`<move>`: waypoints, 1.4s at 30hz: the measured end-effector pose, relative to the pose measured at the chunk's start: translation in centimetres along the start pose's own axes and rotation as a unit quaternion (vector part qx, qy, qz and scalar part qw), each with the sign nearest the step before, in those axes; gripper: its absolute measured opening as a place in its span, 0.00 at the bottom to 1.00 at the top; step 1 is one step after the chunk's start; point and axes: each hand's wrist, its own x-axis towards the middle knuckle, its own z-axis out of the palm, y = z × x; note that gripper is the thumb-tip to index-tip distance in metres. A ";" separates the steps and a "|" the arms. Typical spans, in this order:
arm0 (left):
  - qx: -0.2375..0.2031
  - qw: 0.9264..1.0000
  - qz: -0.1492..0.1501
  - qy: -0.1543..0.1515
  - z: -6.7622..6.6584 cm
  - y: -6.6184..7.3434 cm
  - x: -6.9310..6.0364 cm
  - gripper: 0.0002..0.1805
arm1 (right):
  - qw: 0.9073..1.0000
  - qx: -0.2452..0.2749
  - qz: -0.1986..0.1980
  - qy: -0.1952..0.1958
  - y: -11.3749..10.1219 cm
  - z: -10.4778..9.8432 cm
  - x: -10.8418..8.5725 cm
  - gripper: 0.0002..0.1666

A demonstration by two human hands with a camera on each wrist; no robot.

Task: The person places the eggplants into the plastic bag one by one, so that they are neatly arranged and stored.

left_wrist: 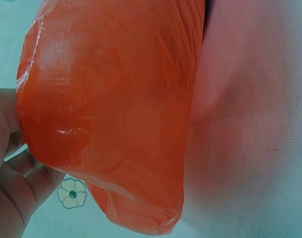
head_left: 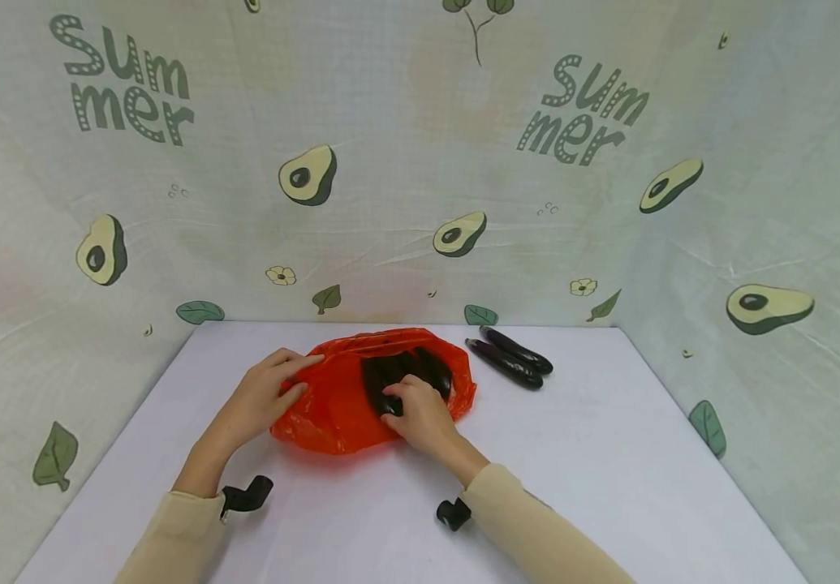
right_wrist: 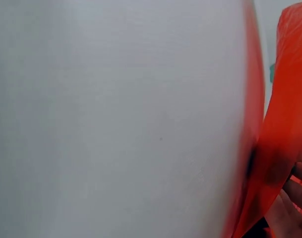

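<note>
In the head view a red plastic bag (head_left: 332, 405) lies on its side, its mouth spread and several dark eggplants (head_left: 420, 365) inside. My right hand (head_left: 423, 418) reaches in at the near edge, thumb and fingers round the near end of one eggplant. At the bag's left end, my left hand (head_left: 259, 397) touches the rim with fingers and thumb spread apart. The left wrist view shows the bag (left_wrist: 111, 109) filling the middle, with the left hand (left_wrist: 14, 168) at its edge. In the right wrist view the right hand (right_wrist: 294, 198) is partly hidden by the bag (right_wrist: 282, 114).
Two more eggplants (head_left: 505, 362) lie side by side on the white table (head_left: 573, 478), right of the bag and towards the back. A pale cloth (head_left: 383, 105) printed with avocados and leaves hangs behind and at both sides.
</note>
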 end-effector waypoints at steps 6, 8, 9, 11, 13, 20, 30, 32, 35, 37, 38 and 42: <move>-0.007 1.000 0.000 -0.002 -0.1 0.2 0.0 0.28 | 1.000 -0.026 0.009 0.005 -0.1 0.1 0.6 0.22; -0.008 1.000 -0.001 -0.002 -0.1 0.2 0.0 0.28 | 1.000 -0.024 0.011 0.004 -0.1 0.2 0.7 0.22; -0.008 1.000 -0.001 -0.003 -0.1 0.1 0.0 0.28 | 1.000 -0.021 0.011 0.004 -0.1 0.2 0.8 0.22; -0.008 1.000 -0.003 -0.004 -0.1 0.1 -0.1 0.28 | 1.000 -0.014 0.010 0.001 0.0 0.2 0.7 0.23; -0.007 1.000 -0.006 -0.005 -0.1 0.1 -0.1 0.28 | 1.000 -0.001 0.007 0.001 0.2 0.0 0.5 0.23; -0.005 1.000 -0.012 -0.009 -0.1 0.2 -0.1 0.28 | 0.997 0.079 0.007 -0.007 1.7 -2.9 -0.6 0.23; -0.007 1.000 -0.021 -0.010 -0.1 0.0 0.0 0.28 | 0.997 0.046 -0.002 0.057 7.1 -10.7 -2.0 0.22; -0.009 1.000 -0.027 -0.012 -0.1 0.0 -0.1 0.28 | 0.997 0.038 0.004 0.065 8.3 -12.0 -2.3 0.22; -0.011 0.999 -0.032 -0.014 -0.1 -0.1 -0.2 0.28 | 0.997 0.022 0.016 0.071 10.3 -13.6 -2.6 0.22; -0.012 0.999 -0.035 -0.016 -0.1 -0.2 -0.2 0.28 | 0.997 0.011 0.026 0.072 11.6 -14.4 -2.8 0.23; -0.011 0.999 -0.037 -0.016 0.0 -0.2 -0.2 0.28 | 0.997 0.004 0.030 0.072 12.3 -14.8 -2.9 0.24; -0.010 0.999 -0.036 -0.019 0.0 -0.3 -0.1 0.28 | 0.996 -0.020 0.044 0.069 14.8 -15.5 -3.4 0.27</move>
